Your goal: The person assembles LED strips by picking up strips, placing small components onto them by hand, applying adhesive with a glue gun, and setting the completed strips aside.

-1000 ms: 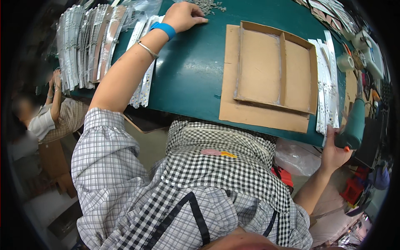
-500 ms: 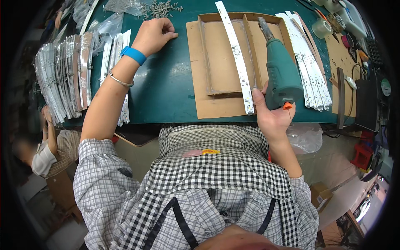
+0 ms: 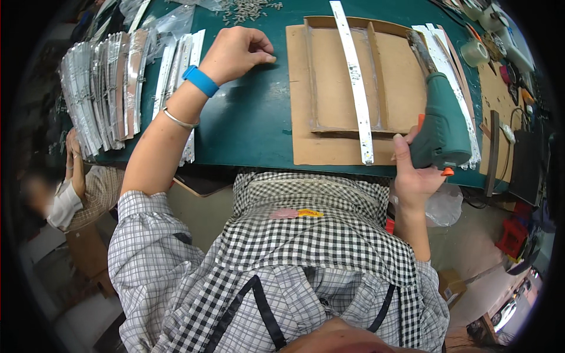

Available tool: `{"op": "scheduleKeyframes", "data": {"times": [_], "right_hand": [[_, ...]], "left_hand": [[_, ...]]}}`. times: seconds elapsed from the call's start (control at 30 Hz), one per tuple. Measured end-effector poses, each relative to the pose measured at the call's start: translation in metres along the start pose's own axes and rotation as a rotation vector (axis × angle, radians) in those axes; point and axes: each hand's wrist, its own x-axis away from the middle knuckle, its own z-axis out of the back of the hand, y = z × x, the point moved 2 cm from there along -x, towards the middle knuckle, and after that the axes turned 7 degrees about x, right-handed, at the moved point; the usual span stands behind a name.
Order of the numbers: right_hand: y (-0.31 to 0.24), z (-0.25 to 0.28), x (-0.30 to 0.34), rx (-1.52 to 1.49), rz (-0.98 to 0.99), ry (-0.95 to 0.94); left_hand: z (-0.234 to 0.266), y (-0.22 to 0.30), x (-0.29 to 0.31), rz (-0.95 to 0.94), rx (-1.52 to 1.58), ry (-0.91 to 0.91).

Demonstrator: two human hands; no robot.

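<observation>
My right hand [image 3: 413, 179] grips a green gun-shaped tool [image 3: 438, 120] with a metal barrel and orange trigger. The tool hangs over the right edge of a cardboard tray [image 3: 300, 94]. Across the tray lies a white LED strip [image 3: 355, 79], apart from both hands. My left hand [image 3: 238, 53] is over the table left of the tray, thumb and fingers brought together. Anything in that pinch is too small to make out. Beyond it lies a pile of small metal parts [image 3: 250, 9]. More white strips [image 3: 471, 138] lie partly hidden behind the tool.
Bundled strips [image 3: 97, 88] stand at the left of the green table [image 3: 247, 135], with loose strips [image 3: 168, 73] beside my left forearm. A roll of tape [image 3: 474, 54] and a dark bar [image 3: 492, 153] are at the right. Another person [image 3: 88, 194] sits at far left.
My right hand has moved the green tool to the right, away from the LED strip on the tray. The view has shifted a little. My left hand keeps its pinched pose.
</observation>
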Motion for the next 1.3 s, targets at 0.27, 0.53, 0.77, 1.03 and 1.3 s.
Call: {"op": "scheduleKeyframes", "data": {"times": [0.27,0.53,0.77,1.03,1.3], "right_hand": [[-0.005,0.005,-0.001,-0.006,-0.117,0.047],[-0.008,0.009,-0.001,-0.051,-0.184,0.016],[-0.022,0.002,-0.014,-0.279,-0.254,-0.028],[-0.029,-0.026,-0.027,-0.238,-0.139,-0.166],[-0.031,-0.025,-0.038,-0.120,-0.018,-0.171]], "left_hand": [[0.000,-0.007,0.006,0.002,-0.026,0.018],[-0.007,0.002,0.006,-0.058,-0.099,0.034],[-0.023,0.094,0.047,-0.163,0.403,0.035],[-0.062,0.139,0.057,-0.266,0.460,0.147],[-0.064,0.135,0.048,-0.404,0.379,0.273]]}}
